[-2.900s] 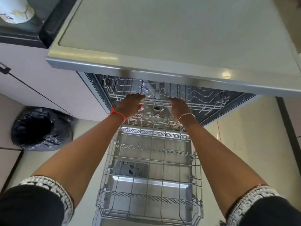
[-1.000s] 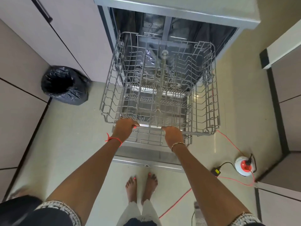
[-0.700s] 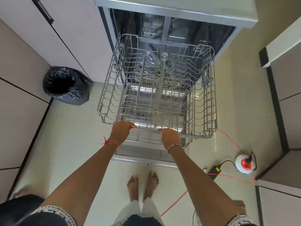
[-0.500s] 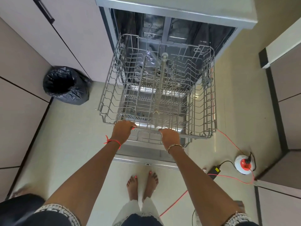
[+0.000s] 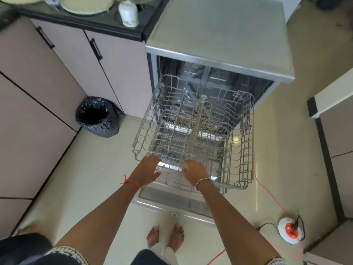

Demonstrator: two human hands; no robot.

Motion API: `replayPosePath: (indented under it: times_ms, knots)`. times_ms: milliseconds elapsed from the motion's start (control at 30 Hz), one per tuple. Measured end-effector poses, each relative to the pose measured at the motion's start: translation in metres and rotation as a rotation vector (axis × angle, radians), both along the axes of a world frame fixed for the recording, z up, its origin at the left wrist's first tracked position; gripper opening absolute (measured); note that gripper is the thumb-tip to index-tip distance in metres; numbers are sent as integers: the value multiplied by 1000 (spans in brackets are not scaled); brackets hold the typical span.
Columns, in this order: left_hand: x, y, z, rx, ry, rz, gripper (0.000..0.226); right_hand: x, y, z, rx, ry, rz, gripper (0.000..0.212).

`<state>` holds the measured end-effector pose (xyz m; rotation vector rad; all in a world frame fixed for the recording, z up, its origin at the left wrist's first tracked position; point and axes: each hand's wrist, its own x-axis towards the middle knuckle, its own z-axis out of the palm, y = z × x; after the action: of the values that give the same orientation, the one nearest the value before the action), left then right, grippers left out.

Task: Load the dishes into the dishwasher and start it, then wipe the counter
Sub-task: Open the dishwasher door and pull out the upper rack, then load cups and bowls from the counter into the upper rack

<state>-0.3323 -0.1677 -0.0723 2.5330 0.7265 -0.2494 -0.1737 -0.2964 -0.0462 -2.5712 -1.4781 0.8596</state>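
The steel dishwasher (image 5: 219,33) stands open, its door (image 5: 177,200) folded down to the floor. An empty wire upper rack (image 5: 242,150) is pulled far out over the door, with the lower rack showing beneath it. My left hand (image 5: 148,170) hovers just in front of the rack's front edge, fingers spread and holding nothing. My right hand (image 5: 194,173) is beside it, fingers relaxed, also off the wire. Cream plates (image 5: 86,4) and a white bottle (image 5: 128,13) sit on the dark counter (image 5: 91,23) at the top left.
A bin lined with a black bag (image 5: 96,116) stands on the floor left of the dishwasher. An orange cable (image 5: 267,192) runs along the right to a white and red socket reel (image 5: 289,229). Pale cabinets (image 5: 38,92) line the left wall. My bare feet (image 5: 165,237) are just before the door.
Both hands have let go of the upper rack's front edge and drawn back a little. My head has tilted up, so the counter and plates came into view.
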Motion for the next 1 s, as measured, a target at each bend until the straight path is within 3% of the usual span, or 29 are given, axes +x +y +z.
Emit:
replayPosePath:
  times_ms: [233, 467, 633, 1000]
  knots:
    - [-27, 46, 61, 136, -117, 55, 59, -24, 79, 64, 48, -47, 176, 46]
    - [-66, 146, 84, 235, -157, 85, 57, -64, 181, 93, 142, -68, 246, 43]
    - [-95, 238, 92, 332, -143, -15, 56, -92, 262, 98, 145, -61, 164, 45]
    - [-123, 399, 127, 358, -238, 79, 55, -113, 410, 124, 217, -107, 154, 42]
